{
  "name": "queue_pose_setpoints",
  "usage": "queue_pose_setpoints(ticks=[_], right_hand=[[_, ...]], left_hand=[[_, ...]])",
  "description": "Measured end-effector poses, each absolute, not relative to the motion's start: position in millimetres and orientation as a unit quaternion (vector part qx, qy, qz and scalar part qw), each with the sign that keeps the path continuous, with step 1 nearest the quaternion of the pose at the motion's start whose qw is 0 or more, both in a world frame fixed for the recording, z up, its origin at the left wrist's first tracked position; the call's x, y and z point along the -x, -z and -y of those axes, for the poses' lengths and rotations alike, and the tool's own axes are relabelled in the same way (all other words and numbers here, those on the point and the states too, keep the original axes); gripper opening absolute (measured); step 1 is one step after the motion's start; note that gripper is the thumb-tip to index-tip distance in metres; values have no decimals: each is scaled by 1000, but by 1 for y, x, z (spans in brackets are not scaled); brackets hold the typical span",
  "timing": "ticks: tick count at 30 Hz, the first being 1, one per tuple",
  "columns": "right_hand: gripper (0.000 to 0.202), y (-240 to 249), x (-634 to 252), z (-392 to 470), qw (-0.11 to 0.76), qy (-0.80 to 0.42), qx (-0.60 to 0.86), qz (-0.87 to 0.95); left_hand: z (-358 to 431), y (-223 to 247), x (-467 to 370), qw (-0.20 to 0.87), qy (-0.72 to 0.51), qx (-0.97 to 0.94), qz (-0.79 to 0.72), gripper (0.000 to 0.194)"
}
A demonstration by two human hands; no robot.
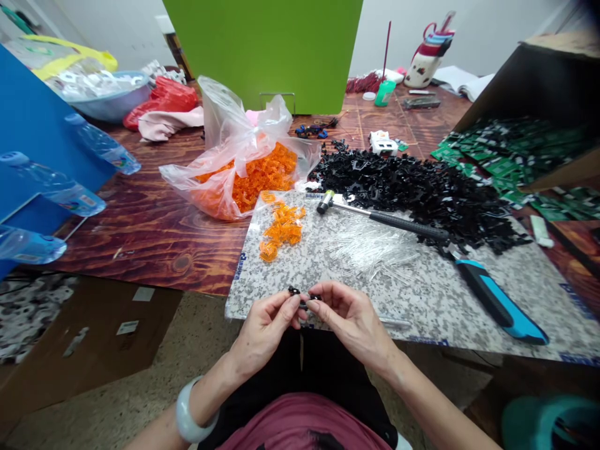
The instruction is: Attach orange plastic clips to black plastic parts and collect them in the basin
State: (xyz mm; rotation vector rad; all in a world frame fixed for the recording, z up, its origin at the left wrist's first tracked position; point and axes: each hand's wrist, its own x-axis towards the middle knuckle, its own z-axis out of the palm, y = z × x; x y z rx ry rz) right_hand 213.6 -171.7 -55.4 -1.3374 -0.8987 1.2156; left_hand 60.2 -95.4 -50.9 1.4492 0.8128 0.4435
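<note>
Between my two hands, just over the front edge of the speckled stone slab [450, 300], is a small black plastic part [304, 304]. My left hand [272, 319] pinches its left end between thumb and fingers. The thumb and fingers of my right hand [349, 315] close on the right end. Fingertips hide much of the part, so I cannot tell whether it is one piece or two. Beyond my hands lie loose orange plastic pieces [282, 228], thin clear strips [370, 244] and a big heap of similar black parts [407, 187].
A small hammer [384, 219] rests across the strips and black heap. To the right lies a blue-and-black handled tool [501, 300]. A plastic bag [225, 181] of orange pieces stands behind left. Green circuit boards [506, 150] spill from a box at right. Bottles [51, 187] line the left.
</note>
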Motion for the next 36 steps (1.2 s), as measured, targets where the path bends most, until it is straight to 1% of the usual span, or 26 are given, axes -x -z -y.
queue_pose_setpoints(ticks=[4, 11, 13, 16, 21, 27, 31, 36], right_hand=[[26, 54, -211, 171, 535, -502, 568, 372], [23, 50, -209, 168, 515, -459, 600, 407], [23, 50, -210, 166, 515, -463, 599, 403], [25, 51, -212, 163, 539, -491, 575, 372], [40, 53, -209, 162, 581, -521, 549, 301], [23, 55, -203, 164, 583, -530, 536, 304], [23, 57, -201, 163, 593, -526, 534, 293], [27, 57, -201, 163, 582, -524, 549, 292]], left_hand=[[97, 50, -62, 657, -210, -625, -366, 24], [103, 49, -63, 605, -239, -648, -396, 28], [104, 50, -63, 612, -245, -636, -401, 28], [104, 51, -64, 633, -243, -609, -412, 30], [104, 53, -66, 679, -274, -537, -419, 33], [103, 54, -69, 678, -277, -525, -433, 33], [102, 51, -69, 660, -263, -549, -441, 34], [101, 50, -67, 652, -254, -557, -447, 38]])
